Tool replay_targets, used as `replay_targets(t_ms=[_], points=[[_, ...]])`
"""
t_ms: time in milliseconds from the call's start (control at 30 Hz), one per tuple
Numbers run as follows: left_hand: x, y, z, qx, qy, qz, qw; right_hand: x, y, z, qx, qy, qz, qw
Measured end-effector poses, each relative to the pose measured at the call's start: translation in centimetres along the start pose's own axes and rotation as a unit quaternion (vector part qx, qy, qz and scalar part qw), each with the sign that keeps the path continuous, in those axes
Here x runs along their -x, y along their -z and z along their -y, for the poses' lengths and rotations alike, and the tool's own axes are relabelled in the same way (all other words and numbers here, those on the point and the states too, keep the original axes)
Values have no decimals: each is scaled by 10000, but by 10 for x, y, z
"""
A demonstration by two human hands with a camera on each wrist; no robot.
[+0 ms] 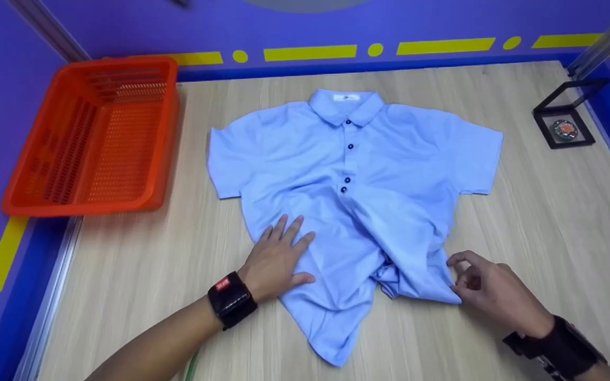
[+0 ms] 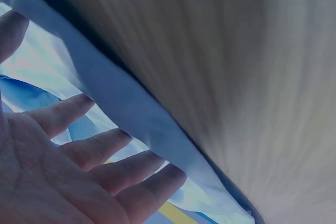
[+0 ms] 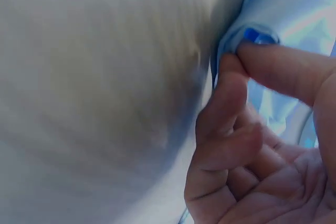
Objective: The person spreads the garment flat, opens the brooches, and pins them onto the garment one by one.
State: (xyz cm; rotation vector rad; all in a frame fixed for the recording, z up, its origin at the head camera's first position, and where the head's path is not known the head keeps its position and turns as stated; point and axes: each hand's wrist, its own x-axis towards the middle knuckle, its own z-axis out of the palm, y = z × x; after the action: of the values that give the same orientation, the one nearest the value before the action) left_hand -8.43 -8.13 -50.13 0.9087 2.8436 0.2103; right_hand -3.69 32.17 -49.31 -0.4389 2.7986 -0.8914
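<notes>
Pressing shirt (image 1: pixel 368 174) flat — left hand (image 1: pixel 278 259); right hand (image 1: pixel 490 291) seemingly pinches hem.

The left hand (image 1: pixel 278 259) covers part of the blue polo shirt (image 1: pixel 352 174) near its lower left hem. Bunched folds at the lower right hem hide the cloth beneath. In both wrist views the tabletop (image 3: pixel 94 93) is a blur. The picture inside the black frame (image 1: pixel 564 129) at the right edge is too small to make out.
</notes>
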Motion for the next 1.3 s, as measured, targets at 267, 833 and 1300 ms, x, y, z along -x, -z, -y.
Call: replay_targets(t_ms=[267, 833, 1300], points=[[0, 1, 0, -49, -23, -3, 10000, 14, 5, -8, 163, 238, -32, 9996], [4, 4, 7, 205, -172, 212, 9994, 41, 22, -25, 499, -224, 410, 9977], [10, 5, 15, 407, -415, 169, 9982, 41, 32, -27, 259, -461, 741, 9958]])
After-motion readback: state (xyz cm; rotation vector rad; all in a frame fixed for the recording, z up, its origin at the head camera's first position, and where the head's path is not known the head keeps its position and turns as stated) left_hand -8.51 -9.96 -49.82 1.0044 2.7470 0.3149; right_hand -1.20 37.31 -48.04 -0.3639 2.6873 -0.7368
